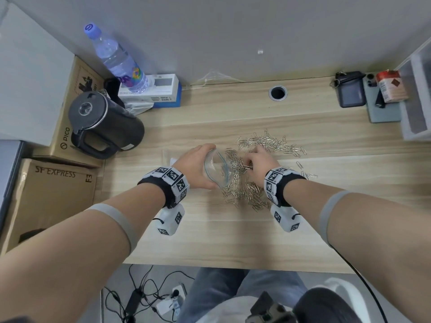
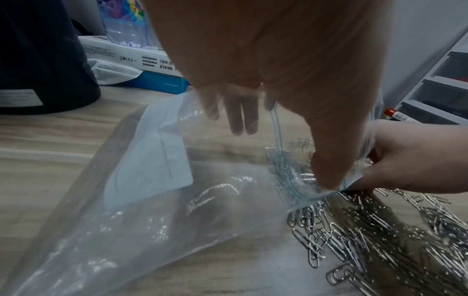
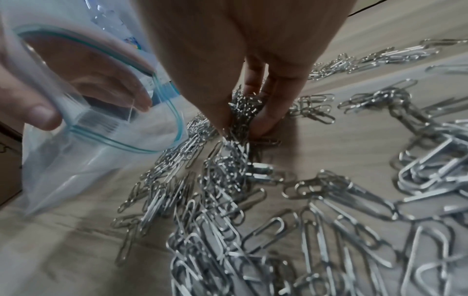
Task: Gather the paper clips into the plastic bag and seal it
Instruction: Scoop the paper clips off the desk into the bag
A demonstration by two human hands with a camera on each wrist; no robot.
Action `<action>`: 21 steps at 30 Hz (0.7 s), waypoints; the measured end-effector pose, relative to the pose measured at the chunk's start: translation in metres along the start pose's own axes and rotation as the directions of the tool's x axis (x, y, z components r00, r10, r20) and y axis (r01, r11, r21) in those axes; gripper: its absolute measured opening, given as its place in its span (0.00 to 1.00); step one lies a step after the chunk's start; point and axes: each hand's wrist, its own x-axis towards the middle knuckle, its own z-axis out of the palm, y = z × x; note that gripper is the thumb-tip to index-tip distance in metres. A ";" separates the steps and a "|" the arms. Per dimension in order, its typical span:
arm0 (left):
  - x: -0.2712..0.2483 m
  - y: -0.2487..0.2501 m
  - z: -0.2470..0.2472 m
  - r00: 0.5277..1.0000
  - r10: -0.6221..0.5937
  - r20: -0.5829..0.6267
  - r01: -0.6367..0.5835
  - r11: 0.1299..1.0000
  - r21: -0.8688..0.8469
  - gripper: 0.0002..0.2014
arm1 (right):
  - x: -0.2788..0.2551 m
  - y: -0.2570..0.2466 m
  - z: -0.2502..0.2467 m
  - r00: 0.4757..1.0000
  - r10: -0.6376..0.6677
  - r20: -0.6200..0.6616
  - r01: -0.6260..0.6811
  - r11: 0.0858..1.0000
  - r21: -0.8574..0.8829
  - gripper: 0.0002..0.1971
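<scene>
Left hand [image 1: 194, 166] props the plastic bag [image 2: 157, 200] mouth open beside the paper clips [image 1: 247, 180] on the worktop [image 1: 233, 229], so right hand [image 1: 260, 165] (fingers pinching a bunch) can drop them in.

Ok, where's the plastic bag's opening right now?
In the head view it sits mid-desk: the left hand holds the zip-lock bag with its mouth open toward the right hand, against the near edge of the paper clips.
</scene>
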 end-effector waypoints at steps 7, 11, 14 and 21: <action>0.000 0.006 -0.010 0.997 -0.011 0.074 0.009 1.000 0.028 0.60 | 0.005 -0.008 -0.033 0.998 0.038 0.052 -0.043 0.995 0.092 0.06; 0.003 0.013 -0.014 0.997 -0.011 0.080 0.009 1.000 0.027 0.60 | 0.006 -0.012 -0.049 0.999 0.014 0.049 -0.023 0.983 0.183 0.03; 0.005 0.018 -0.016 0.997 -0.005 0.082 0.003 1.000 0.020 0.60 | 0.006 -0.021 -0.056 1.000 -0.005 0.028 -0.003 0.964 0.266 0.03; 0.013 0.027 -0.017 0.996 0.003 0.091 0.008 0.993 -0.115 0.59 | 0.008 -0.046 -0.053 0.998 -0.045 0.041 0.021 0.882 0.470 0.09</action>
